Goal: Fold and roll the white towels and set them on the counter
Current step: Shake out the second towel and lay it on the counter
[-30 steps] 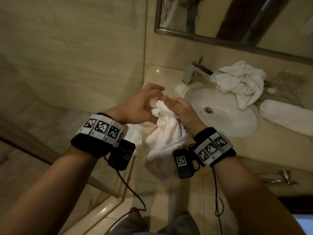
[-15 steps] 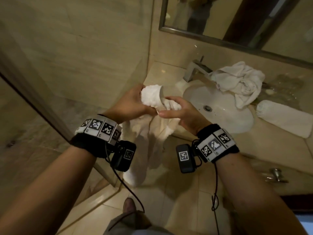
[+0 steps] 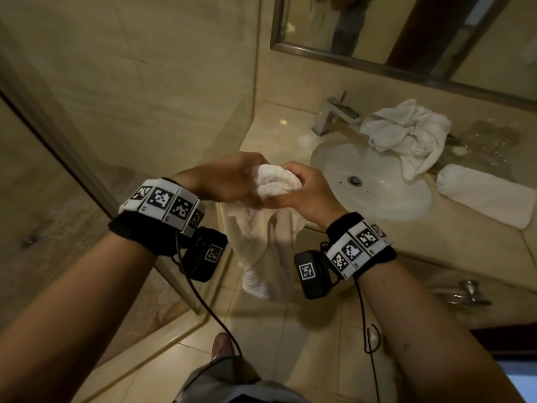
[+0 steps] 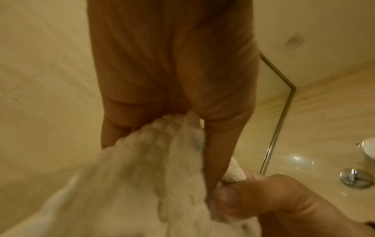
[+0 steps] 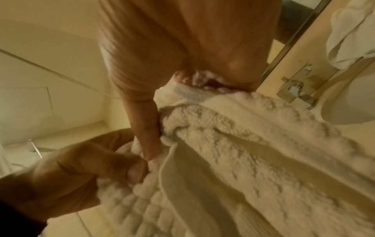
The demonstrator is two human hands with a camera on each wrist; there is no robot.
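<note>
A white towel (image 3: 261, 242) hangs in the air in front of the counter's left end, its top bunched between both hands. My left hand (image 3: 229, 181) grips the bunch from the left and my right hand (image 3: 299, 187) grips it from the right, fingers curled into the cloth. The left wrist view shows the towel (image 4: 142, 168) held under the palm, and the right wrist view shows the towel (image 5: 243, 152) draped from the fist. A rolled white towel (image 3: 482, 196) lies on the counter (image 3: 436, 251) right of the sink. A crumpled white towel (image 3: 406, 135) sits behind the basin.
A white sink basin (image 3: 372, 181) with a chrome faucet (image 3: 334, 114) is set in the beige counter. A mirror (image 3: 406, 27) hangs above it. A glass shower partition (image 3: 87, 175) stands at the left. A cabinet handle (image 3: 465, 289) shows below the counter.
The towel's top end, held up by the left hand before, is now bunched lower between both hands. The hands have closed together on it.
</note>
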